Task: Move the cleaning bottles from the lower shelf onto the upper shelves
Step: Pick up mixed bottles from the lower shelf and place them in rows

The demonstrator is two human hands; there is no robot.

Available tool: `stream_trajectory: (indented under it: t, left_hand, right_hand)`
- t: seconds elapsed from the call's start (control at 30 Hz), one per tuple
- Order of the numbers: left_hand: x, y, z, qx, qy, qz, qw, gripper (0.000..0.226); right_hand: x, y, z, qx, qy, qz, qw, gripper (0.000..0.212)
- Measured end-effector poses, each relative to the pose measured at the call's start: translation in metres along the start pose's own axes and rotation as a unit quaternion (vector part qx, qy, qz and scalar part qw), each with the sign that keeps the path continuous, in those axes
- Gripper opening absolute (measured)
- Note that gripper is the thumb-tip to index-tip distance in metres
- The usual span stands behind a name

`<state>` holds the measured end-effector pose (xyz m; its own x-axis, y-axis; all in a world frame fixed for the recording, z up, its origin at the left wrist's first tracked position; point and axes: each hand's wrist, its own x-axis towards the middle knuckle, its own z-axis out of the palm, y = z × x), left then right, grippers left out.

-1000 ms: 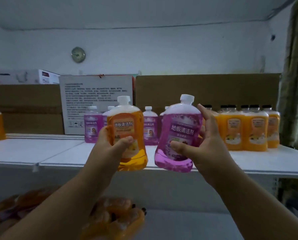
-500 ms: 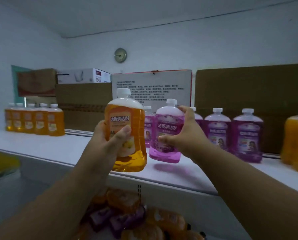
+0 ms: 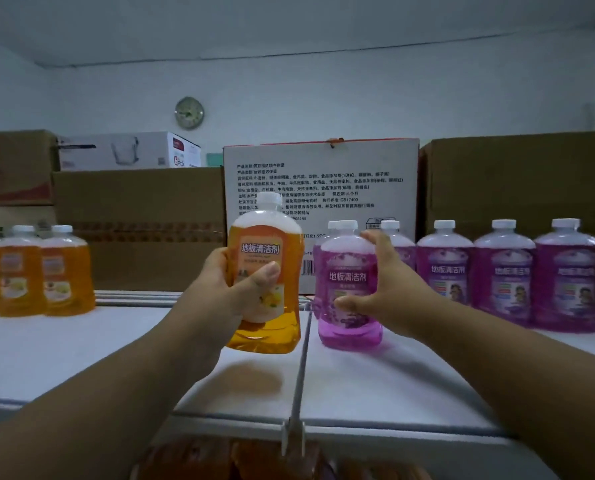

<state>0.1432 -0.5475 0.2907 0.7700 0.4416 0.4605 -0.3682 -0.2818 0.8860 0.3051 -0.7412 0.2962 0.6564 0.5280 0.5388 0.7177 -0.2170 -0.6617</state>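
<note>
My left hand [image 3: 235, 289] grips an orange cleaning bottle [image 3: 268, 329] with a white cap, upright and just above the white upper shelf [image 3: 81, 358], near the seam between two boards. To its right, a purple cleaning bottle [image 3: 348, 268] stands on the shelf. My right hand [image 3: 391, 289] curls round its right side, thumb across the front and fingers near its shoulder. Blurred orange bottles [image 3: 219, 459] lie on the lower shelf at the bottom edge.
Several purple bottles [image 3: 503, 275] stand in a row at the right, and three orange ones [image 3: 22, 271] at the far left. Brown cartons [image 3: 140, 216] and a white printed box [image 3: 323, 181] line the back. A metal divider [image 3: 294, 427] sticks up at the shelf's front edge.
Both bottles have moved forward over the shelf. The purple one has come down and now stands on the board. The orange bottle hangs lower, close to the surface.
</note>
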Motion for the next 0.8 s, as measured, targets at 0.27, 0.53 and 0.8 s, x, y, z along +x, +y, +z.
stream_trajectory:
  t: [0.27, 0.53, 0.8]
  left_hand:
    - [0.018, -0.027, -0.007, -0.058, -0.053, 0.007, 0.997, 0.049]
    - [0.017, -0.038, -0.01, -0.041, -0.09, 0.006, 0.995, 0.067]
    - [0.018, -0.04, -0.011, -0.015, -0.072, 0.001, 0.997, 0.07]
  right_hand:
    - [0.01, -0.008, 0.018, -0.14, 0.043, 0.032, 0.989, 0.111]
    - [0.019, -0.001, 0.027, -0.184, 0.072, 0.04, 0.979, 0.11]
    - [0.017, 0.006, 0.015, -0.165, 0.069, 0.038, 0.983, 0.104]
